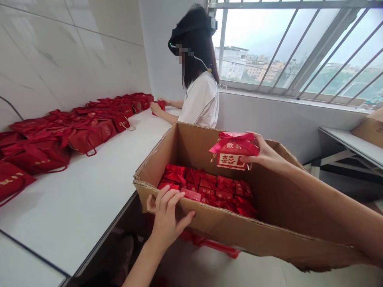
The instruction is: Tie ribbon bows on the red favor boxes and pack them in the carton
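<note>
My right hand (265,153) grips a small red gift box (235,151) by its right side. A bright ribbon bow tops the box, and gold characters mark its front. It is held above the inside of a large open cardboard box (239,223). Down in the carton, several similar red gift boxes (206,187) with ribbons are packed in rows. With fingers hooked over the near left rim, my left hand (167,211) holds the carton's edge, its thumb against the outer wall.
To the left, a white table (98,187) bears many red gift bags (86,133) along the tiled wall. A co-worker (200,95) wearing a headset stands beyond the carton, handling a red box (158,107). A barred window (284,48) and a white shelf (350,139) are at right.
</note>
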`<move>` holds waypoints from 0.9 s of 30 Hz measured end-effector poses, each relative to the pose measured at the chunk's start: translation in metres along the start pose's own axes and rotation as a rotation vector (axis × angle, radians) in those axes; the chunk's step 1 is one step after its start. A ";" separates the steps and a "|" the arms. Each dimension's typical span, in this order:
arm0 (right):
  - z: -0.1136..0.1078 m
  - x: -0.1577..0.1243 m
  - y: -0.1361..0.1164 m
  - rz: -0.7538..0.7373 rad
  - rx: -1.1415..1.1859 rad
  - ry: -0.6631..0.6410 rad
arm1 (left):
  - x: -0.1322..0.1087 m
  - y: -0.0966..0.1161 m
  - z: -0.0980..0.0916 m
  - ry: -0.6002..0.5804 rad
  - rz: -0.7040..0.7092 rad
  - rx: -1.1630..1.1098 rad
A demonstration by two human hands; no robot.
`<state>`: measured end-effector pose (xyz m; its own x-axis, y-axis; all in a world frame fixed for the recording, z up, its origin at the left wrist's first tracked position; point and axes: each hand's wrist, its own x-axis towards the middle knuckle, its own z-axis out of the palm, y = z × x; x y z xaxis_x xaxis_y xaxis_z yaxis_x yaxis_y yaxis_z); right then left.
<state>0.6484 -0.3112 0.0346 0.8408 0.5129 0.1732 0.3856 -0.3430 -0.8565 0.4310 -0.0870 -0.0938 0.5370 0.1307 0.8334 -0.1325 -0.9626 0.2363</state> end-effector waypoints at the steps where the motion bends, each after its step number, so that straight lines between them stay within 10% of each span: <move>1: 0.007 0.009 0.008 0.006 0.014 -0.040 | -0.002 -0.001 0.004 0.026 0.004 -0.013; 11: 0.108 0.028 0.107 0.079 0.123 -0.169 | -0.006 0.003 0.016 0.177 0.004 -0.094; 24: 0.090 -0.099 0.141 0.193 -0.221 -0.314 | -0.004 0.005 0.016 0.193 0.002 -0.090; 27: 0.093 -0.105 0.140 0.210 -0.204 -0.562 | -0.005 0.004 0.016 0.177 0.007 -0.087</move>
<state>0.5789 -0.3402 -0.1483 0.5999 0.7343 -0.3177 0.3454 -0.5959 -0.7250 0.4414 -0.0953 -0.1048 0.3815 0.1711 0.9084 -0.2114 -0.9405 0.2660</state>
